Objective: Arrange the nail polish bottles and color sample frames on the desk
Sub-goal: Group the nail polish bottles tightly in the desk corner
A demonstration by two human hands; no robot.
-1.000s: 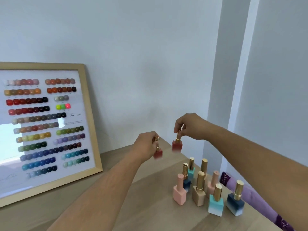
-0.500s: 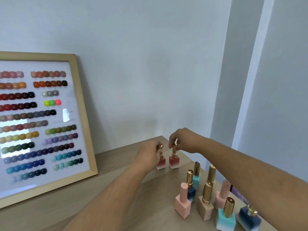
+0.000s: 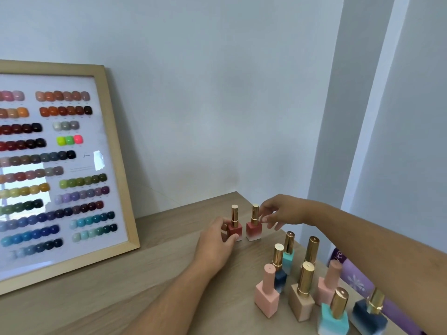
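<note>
Two red nail polish bottles with gold caps stand side by side near the desk's far corner. My left hand wraps its fingers around the base of the left red bottle. My right hand hovers with spread fingers just right of the right red bottle, fingertips close to its neck, holding nothing. A wooden-framed color sample frame with rows of colored swatches leans against the wall at left.
A cluster of several bottles stands at the front right: pink, beige, teal, dark blue and others. The wooden desk ends at right, where purple floral fabric shows below.
Both red bottles came down onto the desk by the far corner. My right hand let go of its bottle's cap and opened; my left hand slid from the cap to the base.
</note>
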